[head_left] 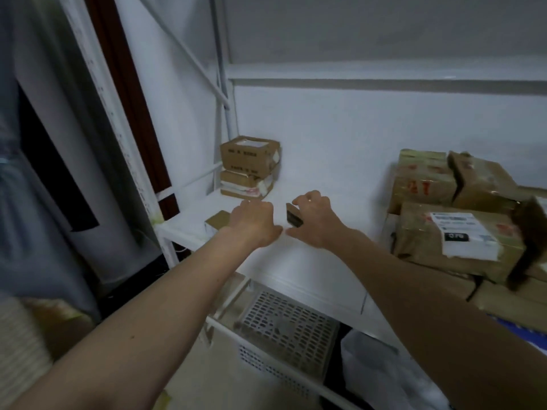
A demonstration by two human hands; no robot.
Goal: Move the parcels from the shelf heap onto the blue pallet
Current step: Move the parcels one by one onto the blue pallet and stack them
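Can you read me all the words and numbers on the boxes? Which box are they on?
Red marks on the taped box at the back right: look like "21", but too smeared to be sure.
White shipping label on the front right box: printed lines too blurred to read.
Dark print on the stacked boxes in the corner: too blurred to read.
Small box in the right hand: no text visible.

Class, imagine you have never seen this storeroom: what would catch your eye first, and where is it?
First, the two bare hands reaching over the white shelf: the right hand holds a small dark parcel, the left hand is beside it, near a small flat box. Next, the heap of taped brown parcels on the right, and a short stack of two boxes in the back corner.
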